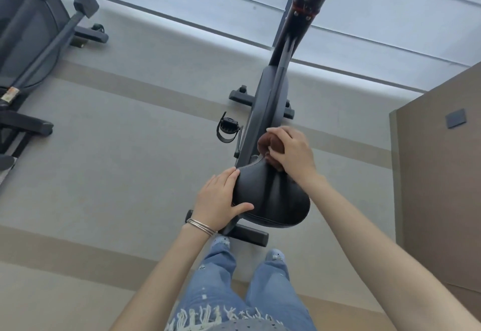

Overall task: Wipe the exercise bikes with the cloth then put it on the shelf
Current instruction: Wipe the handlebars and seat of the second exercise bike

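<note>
Wiping the front of an exercise bike (270,101) saddle (273,195) with a brown cloth (269,145).

The right hand (292,152) has its fingers curled tight around the bunched cloth, pressing it against the narrow nose of the saddle. The left hand (221,197), with bangles (201,226) on the wrist, rests on the saddle's left edge, fingers held together over the rim and thumb spread onto the top. A second bike (31,52) stands well apart at the left.
</note>
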Motion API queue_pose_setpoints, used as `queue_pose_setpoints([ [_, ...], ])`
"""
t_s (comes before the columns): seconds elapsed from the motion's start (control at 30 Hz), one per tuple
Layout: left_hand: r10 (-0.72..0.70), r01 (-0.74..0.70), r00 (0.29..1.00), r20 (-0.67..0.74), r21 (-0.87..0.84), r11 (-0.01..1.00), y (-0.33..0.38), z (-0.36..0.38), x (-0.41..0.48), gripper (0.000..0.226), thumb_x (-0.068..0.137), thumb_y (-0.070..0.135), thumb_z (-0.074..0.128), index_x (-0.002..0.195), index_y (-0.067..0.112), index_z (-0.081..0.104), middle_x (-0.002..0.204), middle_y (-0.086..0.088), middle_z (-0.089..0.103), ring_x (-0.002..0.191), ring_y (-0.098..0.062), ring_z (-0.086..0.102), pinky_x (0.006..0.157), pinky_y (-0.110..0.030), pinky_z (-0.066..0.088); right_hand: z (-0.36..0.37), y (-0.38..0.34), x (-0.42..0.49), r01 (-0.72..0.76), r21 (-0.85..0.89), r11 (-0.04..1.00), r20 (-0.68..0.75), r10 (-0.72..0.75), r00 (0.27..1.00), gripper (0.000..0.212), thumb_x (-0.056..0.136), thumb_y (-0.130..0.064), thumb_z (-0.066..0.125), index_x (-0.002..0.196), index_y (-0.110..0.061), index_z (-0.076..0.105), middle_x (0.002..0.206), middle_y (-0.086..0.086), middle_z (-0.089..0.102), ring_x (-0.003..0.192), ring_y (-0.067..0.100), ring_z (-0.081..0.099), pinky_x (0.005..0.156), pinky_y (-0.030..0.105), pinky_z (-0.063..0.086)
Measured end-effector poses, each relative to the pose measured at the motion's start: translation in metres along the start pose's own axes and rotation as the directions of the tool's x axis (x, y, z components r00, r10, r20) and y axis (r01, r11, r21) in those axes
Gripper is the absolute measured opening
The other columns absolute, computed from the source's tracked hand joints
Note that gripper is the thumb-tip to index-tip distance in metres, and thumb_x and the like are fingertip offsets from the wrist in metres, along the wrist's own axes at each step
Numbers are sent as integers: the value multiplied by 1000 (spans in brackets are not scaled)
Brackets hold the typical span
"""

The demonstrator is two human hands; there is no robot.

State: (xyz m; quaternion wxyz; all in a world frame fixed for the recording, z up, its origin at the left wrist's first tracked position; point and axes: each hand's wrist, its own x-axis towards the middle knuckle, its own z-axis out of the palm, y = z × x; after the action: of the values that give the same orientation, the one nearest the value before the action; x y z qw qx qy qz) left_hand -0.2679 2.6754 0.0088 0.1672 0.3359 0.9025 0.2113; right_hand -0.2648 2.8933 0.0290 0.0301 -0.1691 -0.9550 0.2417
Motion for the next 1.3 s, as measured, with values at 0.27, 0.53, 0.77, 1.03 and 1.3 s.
queue_pose_setpoints([
  [0.27, 20, -20, 1000, -15, -19, 1000, -1, 1, -1, 89, 70, 58, 68, 138, 9, 38, 143, -7, 43, 126, -25, 45, 103, -37, 39, -9, 9, -64, -23, 118, 993, 49, 17, 999, 45, 71, -41, 75, 110, -23, 62, 129, -1, 55, 117, 23, 49, 99, 36, 40],
  [0.53, 35, -36, 998, 47, 8, 999, -1, -6, -1, 104, 61, 61, 72, 142, 13, 29, 148, -3, 35, 129, -21, 39, 106, -34, 35, 1, 3, -62, -48, 173, 984, -48, 57, 997, 39, 70, -22, 76, 106, -17, 62, 117, 5, 60, 106, 28, 53, 94, 38, 44],
  [0.77, 32, -34, 997, 70, 33, 999, 4, -9, 0, 104, 62, 61, 72, 142, 13, 28, 148, -1, 34, 129, -21, 38, 106, -32, 34, -17, -1, 36, -104, 8, 995, 97, 103, 990, 33, 70, -29, 71, 101, -20, 62, 103, 7, 66, 95, 28, 59, 82, 35, 46],
  [1.03, 33, -36, 997, 70, 36, 999, 7, -13, 1, 102, 61, 60, 74, 140, 13, 31, 145, -1, 37, 127, -20, 43, 101, -34, 39, -14, 2, -27, 2, 93, 996, -26, 0, 1000, 28, 68, -21, 72, 91, -13, 60, 103, 3, 65, 91, 27, 58, 76, 28, 37],
  [1.3, 34, -36, 998, 50, 39, 999, 8, -12, -2, 101, 62, 59, 73, 142, 15, 29, 146, 3, 36, 127, -18, 43, 97, -33, 42, -22, 43, -128, -51, 270, 962, -41, 65, 997, 37, 65, -35, 70, 98, -20, 64, 104, -7, 66, 101, 19, 60, 91, 27, 44],
])
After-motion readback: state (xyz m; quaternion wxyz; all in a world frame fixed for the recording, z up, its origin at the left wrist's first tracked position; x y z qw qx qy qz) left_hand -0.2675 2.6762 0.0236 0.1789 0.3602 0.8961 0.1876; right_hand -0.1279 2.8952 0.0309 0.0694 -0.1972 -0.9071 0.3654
